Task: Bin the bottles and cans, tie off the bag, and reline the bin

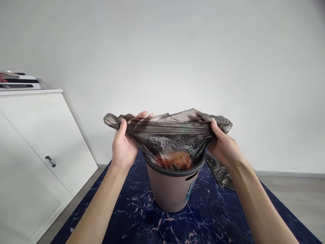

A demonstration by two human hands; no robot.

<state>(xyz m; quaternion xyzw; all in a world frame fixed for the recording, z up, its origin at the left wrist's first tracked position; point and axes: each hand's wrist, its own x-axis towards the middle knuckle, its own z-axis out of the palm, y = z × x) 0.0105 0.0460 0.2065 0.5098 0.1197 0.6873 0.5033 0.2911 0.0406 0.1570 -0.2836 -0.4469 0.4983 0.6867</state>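
A thin dark garbage bag [172, 139] is stretched taut between my two hands, above a trash can [167, 189] with a dark rim. My left hand [125, 142] grips the bag's left side, thumb in front and fingertips showing behind the film. On the other side, my right hand [224, 142] pinches the bag's right end under the thumb. Inside the can, an orange-brown package [176, 160] shows through the bag's film. The lower part of the bag is hidden by the can's wall.
The can stands on a table [137, 217] with a dark blue marble pattern. Another crumpled dark plastic bag [220, 173] lies behind my right forearm. A white cabinet [38, 152] stands at the left, with a white and black item [20, 82] on top. Behind is a pale wall [177, 61].
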